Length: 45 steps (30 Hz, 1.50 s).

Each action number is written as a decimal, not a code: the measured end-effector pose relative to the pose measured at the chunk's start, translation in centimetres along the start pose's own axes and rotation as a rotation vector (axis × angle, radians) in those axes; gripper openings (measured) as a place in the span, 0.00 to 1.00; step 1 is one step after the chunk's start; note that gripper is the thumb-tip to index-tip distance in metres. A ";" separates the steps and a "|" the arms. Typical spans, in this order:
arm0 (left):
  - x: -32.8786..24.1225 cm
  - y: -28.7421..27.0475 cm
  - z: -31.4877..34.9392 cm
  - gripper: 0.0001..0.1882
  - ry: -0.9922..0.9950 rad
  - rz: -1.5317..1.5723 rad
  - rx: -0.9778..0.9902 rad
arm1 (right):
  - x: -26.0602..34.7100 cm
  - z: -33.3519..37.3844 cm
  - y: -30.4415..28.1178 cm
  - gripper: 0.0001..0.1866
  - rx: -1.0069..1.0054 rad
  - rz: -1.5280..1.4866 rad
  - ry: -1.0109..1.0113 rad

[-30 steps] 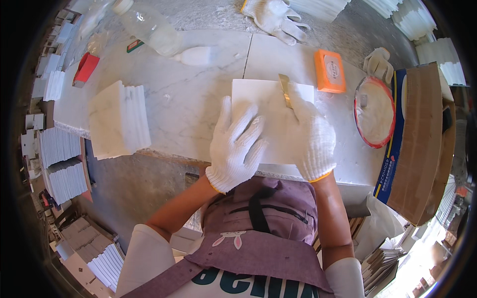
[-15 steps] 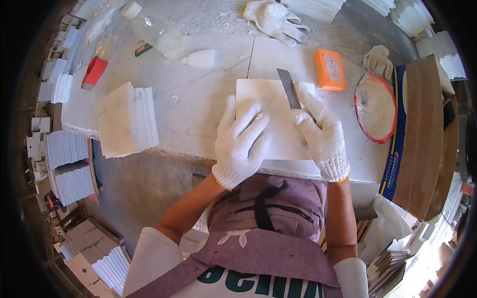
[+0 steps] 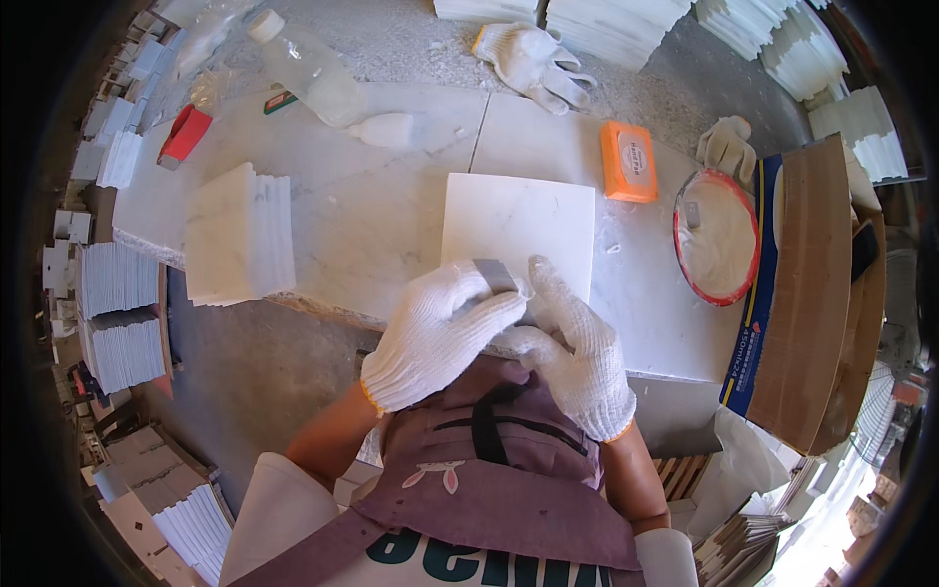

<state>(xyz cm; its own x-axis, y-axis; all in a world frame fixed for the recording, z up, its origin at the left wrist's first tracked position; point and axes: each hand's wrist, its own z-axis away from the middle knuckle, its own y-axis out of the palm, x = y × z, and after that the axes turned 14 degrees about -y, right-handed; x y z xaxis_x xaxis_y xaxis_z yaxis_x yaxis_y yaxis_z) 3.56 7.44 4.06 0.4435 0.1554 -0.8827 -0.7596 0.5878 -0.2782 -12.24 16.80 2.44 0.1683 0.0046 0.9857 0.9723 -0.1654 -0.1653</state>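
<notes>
Left hand (image 3: 427, 328) has the grey blade (image 3: 496, 276) pinched by the white panel (image 3: 523, 220), probably steadying it, but can't tell right hand (image 3: 579, 357) grip.

Bright overall, daylight look. Strongest light at lower right, background there (image 3: 831, 538) blown out, detail lost. White tile (image 3: 518, 210) very bright, surface texture mostly washed out; faint soft shading near the left hand (image 3: 435, 338) and right hand (image 3: 582, 357). Marble tabletop (image 3: 377, 215) pale, low contrast. Left-side stacks (image 3: 122, 313) dimmer, small details soft. Heavy fisheye: edges bow, black vignette at the rim and corners.
</notes>
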 end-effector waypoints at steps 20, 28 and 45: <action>0.7 2.5 -5.0 0.30 0.679 -0.856 -0.005 | -2.4 4.4 -5.4 0.16 -0.497 0.000 0.342; 0.7 1.4 -5.0 0.23 0.682 -0.664 -0.213 | -2.5 2.5 -6.3 0.25 -0.459 0.022 0.229; 7.5 0.5 -2.9 0.19 0.721 -0.608 -0.337 | -2.9 -9.9 -7.9 0.18 0.213 0.557 -0.269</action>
<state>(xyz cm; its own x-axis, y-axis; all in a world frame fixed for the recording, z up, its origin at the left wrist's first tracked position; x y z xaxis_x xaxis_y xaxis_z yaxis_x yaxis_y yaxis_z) 5.09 6.62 -3.81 0.4919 -0.6808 -0.5427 -0.6444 0.1345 -0.7528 -22.01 8.28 1.20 0.6640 0.2261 0.7128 0.7341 -0.0153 -0.6789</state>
